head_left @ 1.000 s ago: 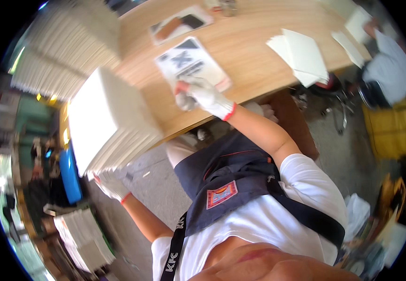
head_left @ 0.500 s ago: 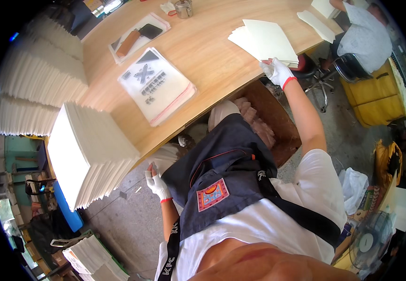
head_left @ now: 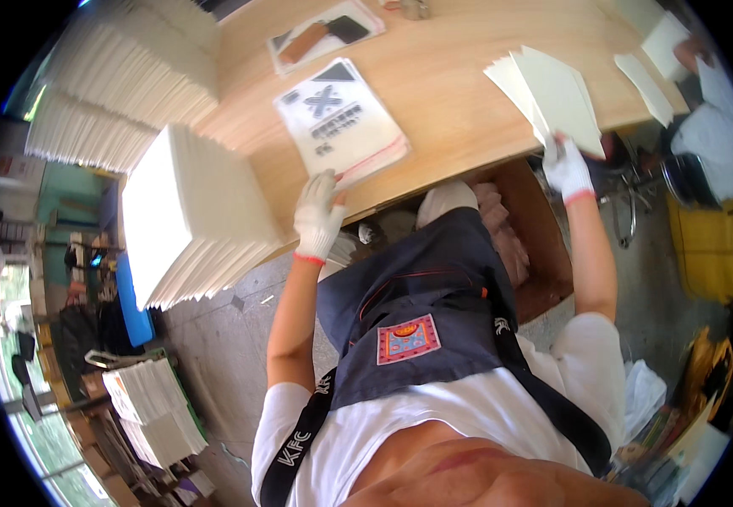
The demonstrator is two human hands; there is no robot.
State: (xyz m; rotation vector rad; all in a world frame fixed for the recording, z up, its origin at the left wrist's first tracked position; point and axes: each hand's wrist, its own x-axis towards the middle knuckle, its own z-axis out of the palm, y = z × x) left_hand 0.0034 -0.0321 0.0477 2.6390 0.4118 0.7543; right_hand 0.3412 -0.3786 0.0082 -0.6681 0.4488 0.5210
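Observation:
My left hand (head_left: 320, 218), in a white knitted glove with a red cuff, reaches the table's near edge. Its fingers are stretched out at the bottom corner of a stack of clear printed plastic bags (head_left: 358, 139); contact is hard to tell. At the right, my right hand (head_left: 568, 167), gloved alike, closes at the near corner of a fanned pile of white card sheets (head_left: 565, 97). The fingertips pinch the sheets there; how many is unclear. Left of the bags stands a tall stack of white folded card sheets (head_left: 214, 203).
Taller white stacks (head_left: 138, 59) rise at the far left. A phone (head_left: 348, 29) and a brown holder (head_left: 302, 42) lie on another bag stack. Under the table edge is a brown box (head_left: 552, 245) with pinkish bundles. A person (head_left: 717, 127) sits at the right by a chair.
My left hand has risen from beside my lap to the bags at the table edge. My right hand stays at the card pile, whose sheets look more fanned. The view has shifted.

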